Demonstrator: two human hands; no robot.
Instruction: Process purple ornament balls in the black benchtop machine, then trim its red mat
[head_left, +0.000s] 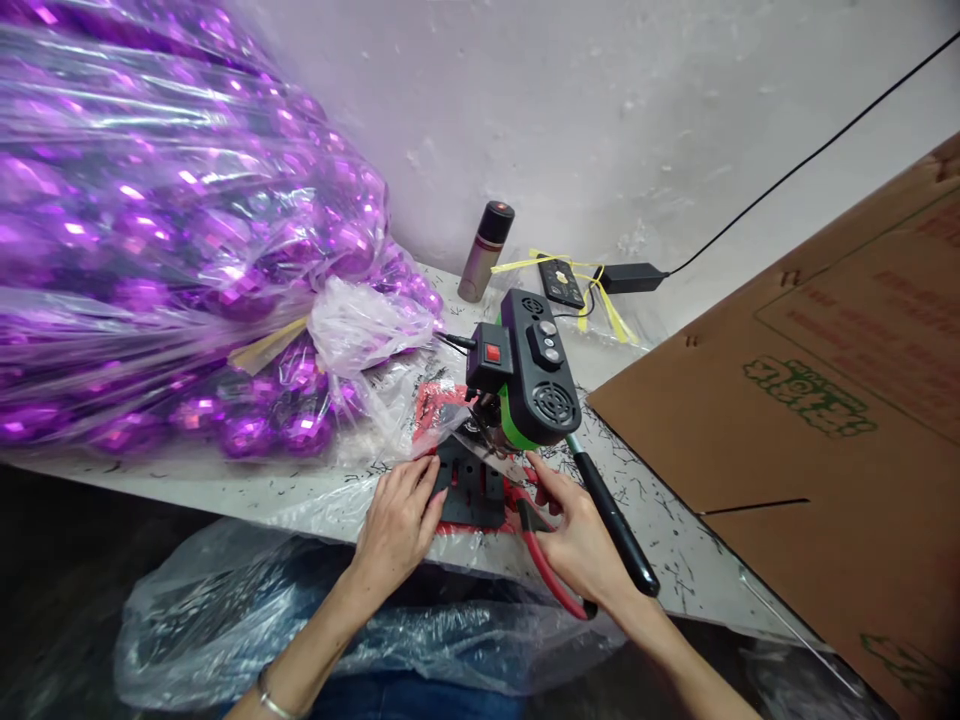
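Note:
My right hand (581,535) is closed round a pair of pliers (553,575) with red and black handles, whose head points toward the small black-and-green machine (540,370). My left hand (397,515) rests at the left edge of the machine's dark slotted base plate (471,490), fingers stretched out and thumb apart. Nothing shows clearly between them. A long black-gripped lever (615,520) slants down from the machine, just above my right hand. Its working point is partly hidden under the head, where a thin clear piece lies.
Large clear bags of shiny purple balls (187,250) fill the left side. Behind the machine are a spray can (486,250), a dark card (559,280), yellow strips and a power adapter (634,278). A cardboard box (825,420) stands at right. Dark scraps litter the table (652,480).

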